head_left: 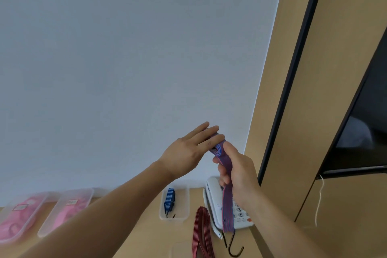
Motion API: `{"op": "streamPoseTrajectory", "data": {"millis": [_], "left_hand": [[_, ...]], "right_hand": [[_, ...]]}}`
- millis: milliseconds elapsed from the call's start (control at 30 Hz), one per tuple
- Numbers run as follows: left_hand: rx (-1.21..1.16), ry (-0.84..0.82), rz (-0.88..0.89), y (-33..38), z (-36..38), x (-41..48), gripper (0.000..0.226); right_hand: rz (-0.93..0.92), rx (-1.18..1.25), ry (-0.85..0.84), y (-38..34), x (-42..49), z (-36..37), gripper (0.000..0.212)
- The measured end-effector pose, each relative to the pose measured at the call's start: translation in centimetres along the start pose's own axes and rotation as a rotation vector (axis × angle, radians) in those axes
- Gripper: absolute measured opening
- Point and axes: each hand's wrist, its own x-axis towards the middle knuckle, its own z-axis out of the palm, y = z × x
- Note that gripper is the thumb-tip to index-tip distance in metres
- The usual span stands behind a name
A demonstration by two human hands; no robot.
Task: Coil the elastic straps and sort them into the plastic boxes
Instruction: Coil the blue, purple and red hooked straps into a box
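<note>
Tension was key, I figured: right hand [240, 176] gripped the purple strap [227, 201] by its tail above the worktop [150, 241], left hand [184, 155] lay open, flat against the coil [218, 150], so each wrap needed pulling snug.

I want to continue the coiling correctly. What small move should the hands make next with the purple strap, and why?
Probably roll the coil one more turn down the purple strap. The left hand presses flat on this small coil at the top, the right hand grips the strap below it, and a long tail with its hook hangs uncoiled.
</note>
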Motion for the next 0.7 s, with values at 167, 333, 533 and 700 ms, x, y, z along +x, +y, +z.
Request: {"op": "streamPoseTrajectory", "data": {"millis": [167, 333, 533, 700], "left_hand": [[-0.226, 0.037, -0.156, 0.7, 0.7, -0.1, 0.066], [-1.342, -0.077, -1.042, 2.4, -0.7, 2.1, 0.045], [-1.557, -0.143, -1.047, 2.9, -1.5, 2.6, 0.034], [-1.375, 0.048, -1.047, 2.4, -1.4, 2.8, 0.031]], "right_hand": [[-0.043, 0.015, 0.057, -0.5, 0.1, -0.2, 0.050], [-0.165, -0.018, 0.037, -0.2, 0.1, -0.8, 0.042], [-0.261, -0.161, -0.006, 0.4, 0.0, -1.0, 0.049], [-0.165, -0.235, -0.027, 0.6, -0.1, -1.4, 0.040]]}}
